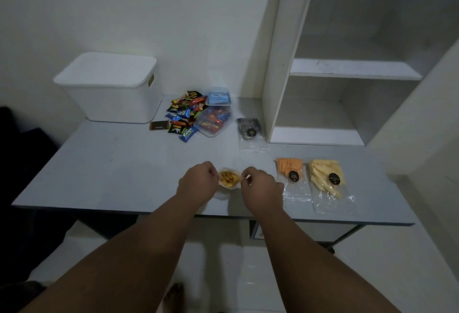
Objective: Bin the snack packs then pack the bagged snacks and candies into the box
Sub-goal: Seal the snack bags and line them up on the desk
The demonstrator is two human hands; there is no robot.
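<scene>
Near the front edge of the grey table (104, 163), my left hand (196, 183) and my right hand (260, 188) pinch opposite sides of a small clear bag of yellow-orange snacks (229, 178). To the right lie a clear bag of orange chips (290, 171) and a clear bag of pale yellow sticks (327, 176). A clear bag of dark round snacks (248, 130) lies further back. A pile of candy packs (185, 116) sits beside a zip bag of candies (213, 121) and a blue pack (219, 98). The white lidded box (109, 86) stands shut at the back left.
A white shelf unit (347, 74) with open compartments rises at the back right of the table. A brown wrapper (159, 125) lies next to the box. The wall runs right behind the table. A tiled floor and a bare foot (175, 295) show below.
</scene>
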